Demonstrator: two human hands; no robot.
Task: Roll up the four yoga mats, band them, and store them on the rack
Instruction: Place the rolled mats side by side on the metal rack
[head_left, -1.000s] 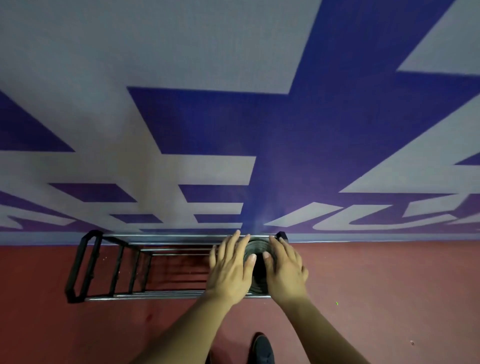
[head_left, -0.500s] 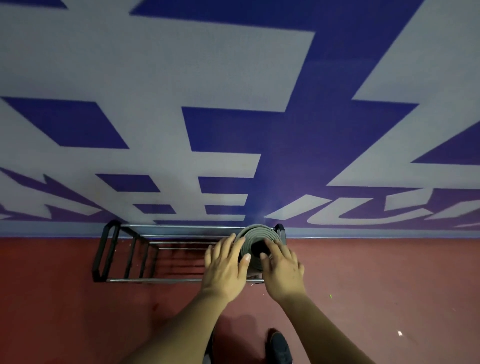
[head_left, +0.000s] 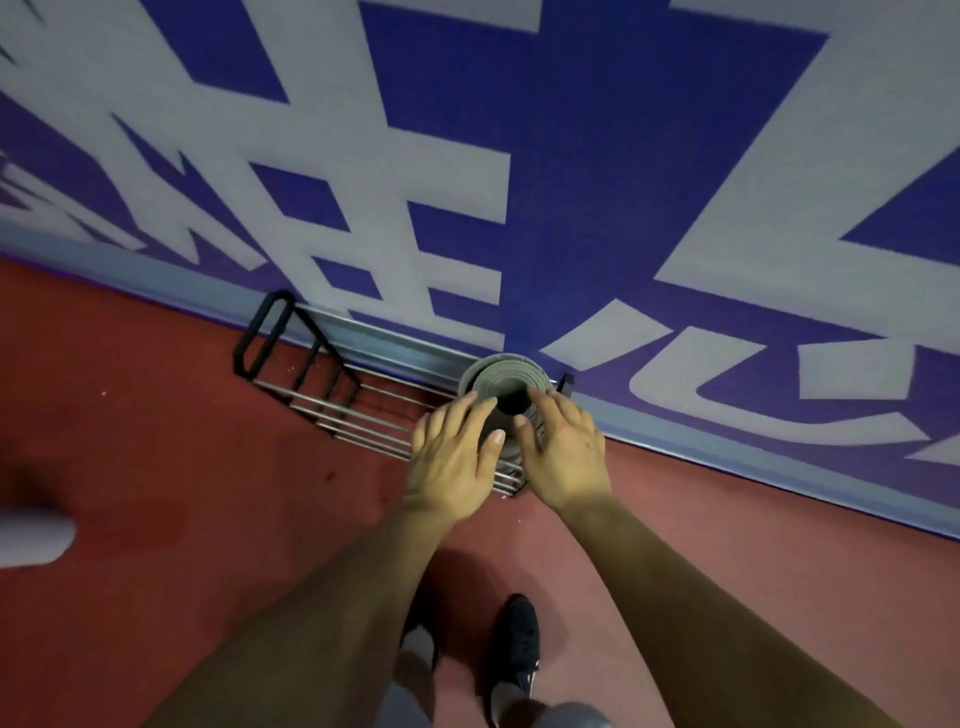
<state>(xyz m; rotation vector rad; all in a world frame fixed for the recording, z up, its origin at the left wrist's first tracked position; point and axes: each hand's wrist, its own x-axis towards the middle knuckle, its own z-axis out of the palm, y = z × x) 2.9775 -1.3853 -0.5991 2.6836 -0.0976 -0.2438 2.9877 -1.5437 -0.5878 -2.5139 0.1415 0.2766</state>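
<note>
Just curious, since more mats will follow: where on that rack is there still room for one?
The rack is bare from the rolled mat leftward to its black end frame. The red floor in front of that stretch is bare too. The right end is crowded: the mat stands there, left hand and right hand flanking it.

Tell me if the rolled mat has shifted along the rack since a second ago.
No. The rolled mat stays upright at the right end of the rack; only the view swung.
</note>
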